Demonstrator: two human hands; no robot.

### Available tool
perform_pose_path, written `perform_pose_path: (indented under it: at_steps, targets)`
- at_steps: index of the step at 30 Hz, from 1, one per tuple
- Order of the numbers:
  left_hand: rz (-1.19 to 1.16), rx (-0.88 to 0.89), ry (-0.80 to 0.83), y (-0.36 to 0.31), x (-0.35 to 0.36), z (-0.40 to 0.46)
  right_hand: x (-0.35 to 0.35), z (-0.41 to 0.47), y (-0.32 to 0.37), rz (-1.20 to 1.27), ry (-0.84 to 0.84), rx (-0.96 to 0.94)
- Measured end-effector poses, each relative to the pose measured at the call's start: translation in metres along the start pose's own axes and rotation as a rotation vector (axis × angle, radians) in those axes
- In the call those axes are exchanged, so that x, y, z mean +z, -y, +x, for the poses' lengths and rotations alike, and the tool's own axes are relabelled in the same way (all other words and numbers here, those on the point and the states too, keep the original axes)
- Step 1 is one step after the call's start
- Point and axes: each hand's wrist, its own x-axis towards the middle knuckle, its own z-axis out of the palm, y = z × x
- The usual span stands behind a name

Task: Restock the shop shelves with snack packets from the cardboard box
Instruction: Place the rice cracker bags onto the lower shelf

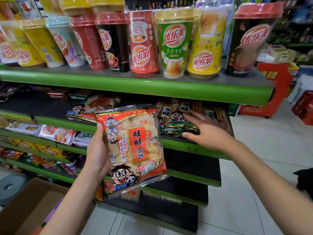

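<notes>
Now snack packet (133,146) in left hand (97,153).

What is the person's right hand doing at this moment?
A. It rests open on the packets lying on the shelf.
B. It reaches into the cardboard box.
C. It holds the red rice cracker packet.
A: the right hand lies with straight fingers on the green-and-gold snack packets, while the left hand grips the red rice cracker packet.

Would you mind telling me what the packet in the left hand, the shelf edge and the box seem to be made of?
Packet: thin glossy plastic film; it shows glare and crinkles, and rice crackers show through clear parts.
Shelf edge: probably painted metal, smooth green with a soft sheen.
Box: matte brown cardboard with a folded flap.
</notes>
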Motion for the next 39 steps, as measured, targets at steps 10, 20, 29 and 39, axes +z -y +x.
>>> perform_pose_path:
  at_steps: [10,20,29,39]
  targets:
    - [0.003,-0.04,-0.016,-0.009,0.002,0.01,0.023,-0.005,0.011,0.018,-0.218,0.096]
    - [0.126,-0.147,-0.048,-0.025,-0.022,0.037,0.028,-0.035,0.097,0.266,-0.329,-0.038]
    - [0.176,-0.158,0.309,-0.066,-0.079,0.08,0.073,0.008,0.217,1.483,-0.03,0.181]
    - [0.286,-0.142,0.501,-0.106,-0.144,0.121,0.093,0.04,0.279,1.615,-0.079,0.308]
